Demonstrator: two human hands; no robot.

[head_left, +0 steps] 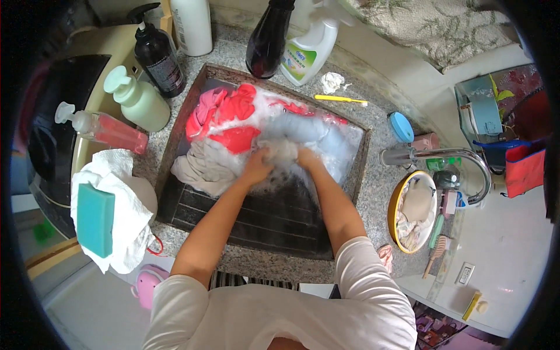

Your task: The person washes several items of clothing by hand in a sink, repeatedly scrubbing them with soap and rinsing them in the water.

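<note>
Both my hands are at the middle of a dark sink (pixel 291 236) with a ridged washboard slope, among soapy wet laundry. A pale, foam-covered cloth (pixel 281 150) is bunched between them, blurred by motion. My left hand (pixel 258 165) is closed on its left end, and my right hand (pixel 307 158) grips the right end. Red and pink clothing (pixel 233 111) lies at the far left of the sink. Light blue fabric (pixel 309 131) rests in suds beyond my right hand. A beige-grey garment (pixel 207 166) is heaped left of my left hand. Foam hides my fingertips.
Pump bottles, including a pale green one (pixel 143 105), line the left counter. A white detergent bottle (pixel 309 52) stands behind the sink, near a yellow toothbrush (pixel 341 99). At right, a chrome faucet (pixel 443 154) arches near an enamel basin (pixel 396 219) holding cloths.
</note>
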